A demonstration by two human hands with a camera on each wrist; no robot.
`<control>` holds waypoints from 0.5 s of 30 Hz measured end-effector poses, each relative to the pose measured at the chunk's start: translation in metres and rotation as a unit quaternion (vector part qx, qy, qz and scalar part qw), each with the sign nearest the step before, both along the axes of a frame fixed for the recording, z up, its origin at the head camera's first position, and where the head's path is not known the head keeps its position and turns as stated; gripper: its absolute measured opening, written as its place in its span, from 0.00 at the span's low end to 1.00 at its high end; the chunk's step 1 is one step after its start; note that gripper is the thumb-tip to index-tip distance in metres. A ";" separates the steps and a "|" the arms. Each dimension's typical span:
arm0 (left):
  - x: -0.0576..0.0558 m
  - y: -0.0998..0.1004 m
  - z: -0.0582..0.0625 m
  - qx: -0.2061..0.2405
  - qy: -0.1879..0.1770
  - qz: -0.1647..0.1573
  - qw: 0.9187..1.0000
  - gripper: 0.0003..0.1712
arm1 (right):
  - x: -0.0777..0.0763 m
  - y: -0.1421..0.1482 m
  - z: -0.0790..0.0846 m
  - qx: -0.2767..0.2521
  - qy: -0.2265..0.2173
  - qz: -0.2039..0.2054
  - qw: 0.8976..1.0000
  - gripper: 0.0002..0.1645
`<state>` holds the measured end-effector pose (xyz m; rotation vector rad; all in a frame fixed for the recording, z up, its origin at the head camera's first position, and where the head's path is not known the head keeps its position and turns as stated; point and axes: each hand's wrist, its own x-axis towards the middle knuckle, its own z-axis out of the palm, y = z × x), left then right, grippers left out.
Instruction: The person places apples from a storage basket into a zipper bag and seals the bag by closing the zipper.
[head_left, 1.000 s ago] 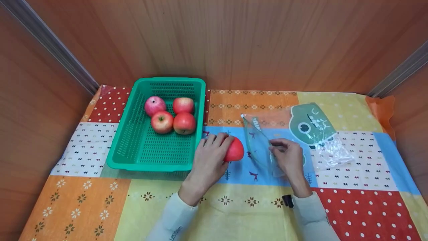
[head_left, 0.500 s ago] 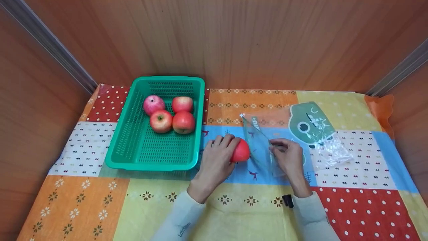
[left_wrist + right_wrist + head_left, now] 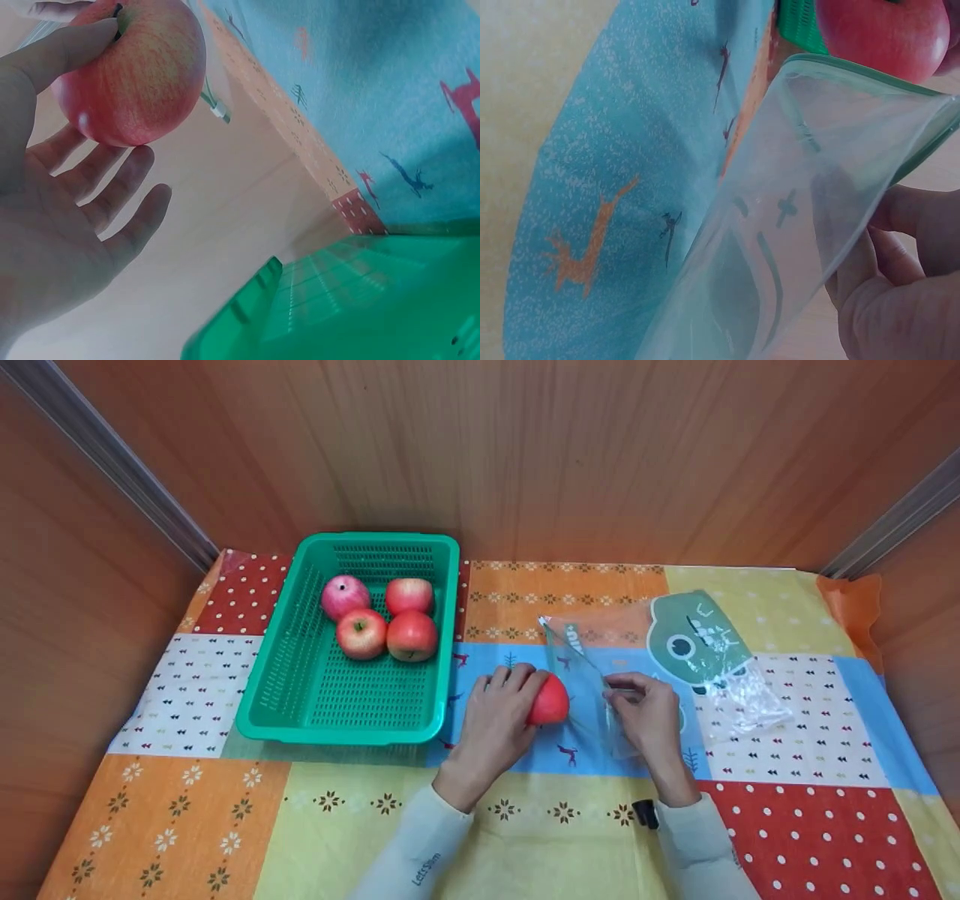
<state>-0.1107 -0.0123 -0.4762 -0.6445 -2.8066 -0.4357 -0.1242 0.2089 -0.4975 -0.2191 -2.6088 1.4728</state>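
My left hand (image 3: pixel 499 720) grips a red apple (image 3: pixel 551 701) between thumb and fingers; the left wrist view shows the thumb by the stem of the apple (image 3: pixel 142 75). The apple is at the mouth of a clear zip bag (image 3: pixel 581 682) with a green frog-like print. With thumb and fingers, my right hand (image 3: pixel 649 716) pinches the edge of that bag. In the right wrist view the bag (image 3: pixel 780 202) gapes at its green-rimmed mouth, and the apple (image 3: pixel 889 34) is just beyond the rim. Whether it crosses the rim I cannot tell.
A green slotted basket (image 3: pixel 341 727) stands on the left with several apples (image 3: pixel 412 635) inside. The patchwork tablecloth (image 3: pixel 360 840) covers the table, with wooden panels (image 3: pixel 510 457) at the back and sides. A small black object (image 3: pixel 645 814) shows beside the right sleeve.
My left hand has moved right with the apple, from near the basket up to the bag's mouth. The right hand and the bag have stayed almost still.
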 end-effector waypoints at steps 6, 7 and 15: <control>-0.002 0.006 -0.004 -0.002 0.014 -0.001 1.000 0.40 | 0.001 0.001 -0.001 0.002 0.004 0.001 1.000 0.12; -0.002 0.007 -0.004 -0.002 0.015 -0.001 1.000 0.40 | 0.001 0.001 -0.001 0.001 0.003 0.002 1.000 0.12; -0.005 0.014 -0.005 0.004 0.007 -0.002 1.000 0.39 | 0.001 0.001 0.002 0.000 -0.013 0.004 1.000 0.13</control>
